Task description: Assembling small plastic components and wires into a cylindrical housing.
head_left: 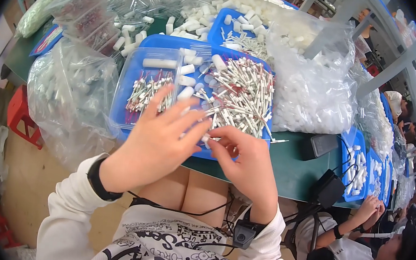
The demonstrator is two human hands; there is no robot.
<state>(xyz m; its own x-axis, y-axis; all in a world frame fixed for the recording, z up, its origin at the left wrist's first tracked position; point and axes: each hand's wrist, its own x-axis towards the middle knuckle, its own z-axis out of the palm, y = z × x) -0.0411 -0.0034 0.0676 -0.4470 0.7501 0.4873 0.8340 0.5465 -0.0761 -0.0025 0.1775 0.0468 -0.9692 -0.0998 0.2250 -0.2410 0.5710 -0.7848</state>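
Observation:
My left hand [159, 140] is held palm down over the near edge of a blue tray [151, 40]. Its thumb and index finger come together at a small white piece [205, 139], while the other fingers fan out. From the right, my right hand [248, 159] pinches at the same piece, its fingertips partly hiding it. Beyond my hands, a heap of thin white sticks with red parts [244, 96] fills the tray's right side. A clear plastic box [121, 91] on the left holds similar sticks [149, 92]. White foam-like cylinders [186, 81] lie between them.
Bags of white pieces stand left [75, 82] and right [312, 85]. Another blue tray [216, 30] lies behind, amid loose white cylinders. Black adapters [319, 146] with cables rest on the green table [289, 173]. A co-worker [357, 244] sits at the right; a red stool [24, 117] stands left.

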